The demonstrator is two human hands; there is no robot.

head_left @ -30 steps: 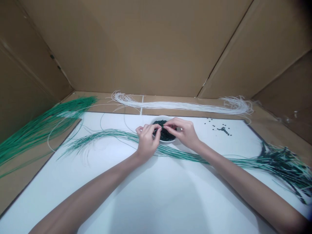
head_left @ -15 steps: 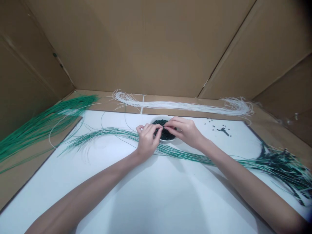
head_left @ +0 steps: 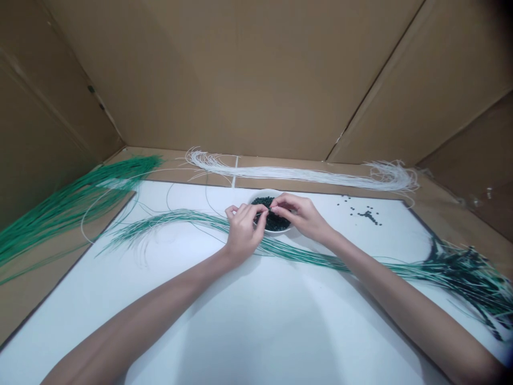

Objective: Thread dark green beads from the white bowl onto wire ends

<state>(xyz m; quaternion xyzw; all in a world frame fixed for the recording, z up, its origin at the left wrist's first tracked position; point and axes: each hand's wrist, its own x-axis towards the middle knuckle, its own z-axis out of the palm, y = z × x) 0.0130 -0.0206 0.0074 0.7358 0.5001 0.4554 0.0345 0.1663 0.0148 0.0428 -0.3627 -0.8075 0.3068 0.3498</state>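
Observation:
A white bowl [head_left: 276, 231] holds a heap of small dark green beads [head_left: 278, 222]. Over its left side, my left hand [head_left: 245, 230] is closed in a pinch, apparently on a thin green strand that is mostly hidden by the fingers. My right hand [head_left: 301, 214] pinches from the right, its fingertips close to the left ones above the beads. Between the fingertips shows a tiny dark bit, seemingly a bead. Beneath my left hand and right forearm runs a long bundle of green strands [head_left: 304, 255] across the white board.
White strands [head_left: 296, 174] lie along the back on cardboard. Another green bundle [head_left: 80, 206] is at the left. Dark beads are threaded on strand ends [head_left: 468, 275] at the right. Loose beads [head_left: 367, 215] lie scattered on the white board [head_left: 256, 331]. Cardboard walls [head_left: 240, 80] stand around.
My right hand has shifted slightly, its fingertips now a touch farther from my left ones. The left hand has hardly moved.

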